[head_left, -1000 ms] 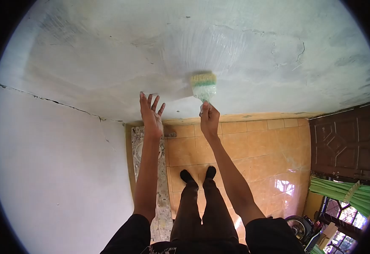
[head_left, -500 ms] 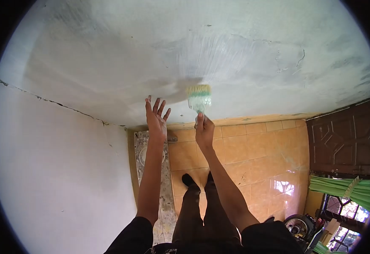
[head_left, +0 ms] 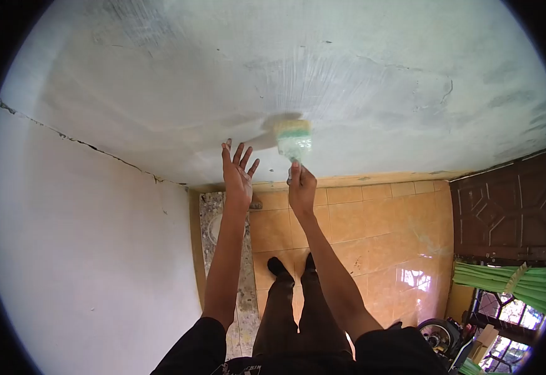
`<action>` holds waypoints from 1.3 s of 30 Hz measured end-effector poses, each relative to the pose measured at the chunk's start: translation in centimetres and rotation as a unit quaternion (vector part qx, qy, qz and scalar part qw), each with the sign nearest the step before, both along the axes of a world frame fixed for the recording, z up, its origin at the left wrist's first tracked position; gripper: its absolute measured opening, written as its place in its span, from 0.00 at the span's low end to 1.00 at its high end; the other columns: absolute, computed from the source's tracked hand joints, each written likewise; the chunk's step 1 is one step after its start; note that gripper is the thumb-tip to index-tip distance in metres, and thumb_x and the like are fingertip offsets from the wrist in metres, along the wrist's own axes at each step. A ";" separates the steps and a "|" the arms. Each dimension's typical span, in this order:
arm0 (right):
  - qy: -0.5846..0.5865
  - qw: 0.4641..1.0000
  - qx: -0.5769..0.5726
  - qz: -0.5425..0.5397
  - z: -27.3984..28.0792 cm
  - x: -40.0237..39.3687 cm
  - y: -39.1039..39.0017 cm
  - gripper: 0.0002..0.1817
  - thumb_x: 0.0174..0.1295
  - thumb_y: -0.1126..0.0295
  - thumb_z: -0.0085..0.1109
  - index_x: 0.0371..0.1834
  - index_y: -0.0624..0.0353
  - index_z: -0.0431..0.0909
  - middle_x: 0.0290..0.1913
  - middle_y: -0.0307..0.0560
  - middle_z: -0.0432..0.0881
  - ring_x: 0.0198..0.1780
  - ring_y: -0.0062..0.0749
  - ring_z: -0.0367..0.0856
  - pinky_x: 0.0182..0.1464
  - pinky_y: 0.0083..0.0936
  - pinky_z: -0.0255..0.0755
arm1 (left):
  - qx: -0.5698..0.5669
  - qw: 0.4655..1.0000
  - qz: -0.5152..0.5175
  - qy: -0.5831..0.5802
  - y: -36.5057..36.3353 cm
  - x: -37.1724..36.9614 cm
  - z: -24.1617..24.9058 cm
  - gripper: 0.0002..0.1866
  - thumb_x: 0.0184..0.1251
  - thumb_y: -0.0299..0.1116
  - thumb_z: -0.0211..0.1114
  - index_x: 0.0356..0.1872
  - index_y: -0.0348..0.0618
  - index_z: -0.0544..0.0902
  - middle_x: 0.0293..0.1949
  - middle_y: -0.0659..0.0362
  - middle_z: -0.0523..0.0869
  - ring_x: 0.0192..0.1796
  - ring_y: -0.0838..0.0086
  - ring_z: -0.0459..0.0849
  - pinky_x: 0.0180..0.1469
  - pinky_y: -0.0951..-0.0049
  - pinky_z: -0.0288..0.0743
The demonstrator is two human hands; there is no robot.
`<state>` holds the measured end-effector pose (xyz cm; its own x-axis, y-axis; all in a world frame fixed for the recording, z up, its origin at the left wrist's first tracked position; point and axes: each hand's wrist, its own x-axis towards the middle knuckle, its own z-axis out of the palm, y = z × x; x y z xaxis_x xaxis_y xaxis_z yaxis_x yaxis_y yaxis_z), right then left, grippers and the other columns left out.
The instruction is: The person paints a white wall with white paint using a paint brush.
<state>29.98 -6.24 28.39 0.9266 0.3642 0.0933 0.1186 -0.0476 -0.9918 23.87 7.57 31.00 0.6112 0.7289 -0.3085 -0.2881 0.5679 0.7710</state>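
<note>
My right hand (head_left: 302, 182) grips the handle of a wide paintbrush (head_left: 294, 142), bristles pointing up at the wall (head_left: 360, 134). The brush has pale yellowish bristles and a green-and-clear wrapped ferrule, a little smeared by motion. Streaky white brush marks and greyish patches show on the wall above it. To the left, my left hand (head_left: 238, 175) is raised near the wall with its fingers spread and nothing in it. White smudges lie on its palm. A shadow falls on the wall between the hand and the brush.
A paint-spattered plank or bench (head_left: 246, 300) stands at the left, with a round white container (head_left: 215, 230) partly behind my left forearm. Orange tiles (head_left: 360, 234) cover the floor. A cracked corner joins the left wall (head_left: 98, 250). A brown door (head_left: 507, 209), green curtain (head_left: 510, 281) and motorbike wheel (head_left: 439, 335) are at right.
The brush has risen slightly along the wall in my right hand. My left hand has shifted a little to the right, fingers still spread. The view has tilted slightly.
</note>
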 end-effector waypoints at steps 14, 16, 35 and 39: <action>0.012 1.000 -0.016 0.022 -1.2 0.5 0.1 0.26 0.81 0.54 0.45 0.23 0.58 0.64 0.19 0.33 0.62 0.23 0.14 0.62 0.25 0.19 0.59 | 0.017 1.000 0.003 0.015 0.0 0.3 0.1 0.41 0.77 0.66 0.47 0.80 0.52 0.54 0.75 0.51 0.65 0.75 0.61 0.66 0.74 0.49 0.62; -0.008 0.999 0.045 0.023 0.5 1.0 -0.5 0.26 0.81 0.54 0.44 0.23 0.56 0.64 0.19 0.31 0.61 0.22 0.13 0.60 0.24 0.18 0.56 | 0.015 1.000 -0.005 0.022 0.2 0.0 -0.5 0.41 0.77 0.66 0.47 0.80 0.51 0.55 0.74 0.50 0.66 0.76 0.61 0.66 0.75 0.49 0.61; -0.120 0.988 0.091 -0.020 10.0 7.6 -0.8 0.26 0.83 0.57 0.41 0.22 0.55 0.60 0.19 0.30 0.61 0.23 0.13 0.57 0.23 0.20 0.52 | 0.022 0.999 0.020 0.028 -0.8 0.5 -0.8 0.39 0.77 0.65 0.47 0.80 0.56 0.55 0.73 0.53 0.67 0.74 0.61 0.68 0.74 0.51 0.63; -0.114 0.991 0.059 -0.032 6.6 9.3 -0.9 0.26 0.82 0.57 0.41 0.22 0.57 0.62 0.19 0.31 0.60 0.23 0.14 0.57 0.24 0.21 0.54 | 0.023 0.999 0.028 0.035 -1.8 1.2 -0.3 0.37 0.78 0.64 0.47 0.81 0.61 0.53 0.74 0.54 0.65 0.74 0.62 0.68 0.74 0.51 0.64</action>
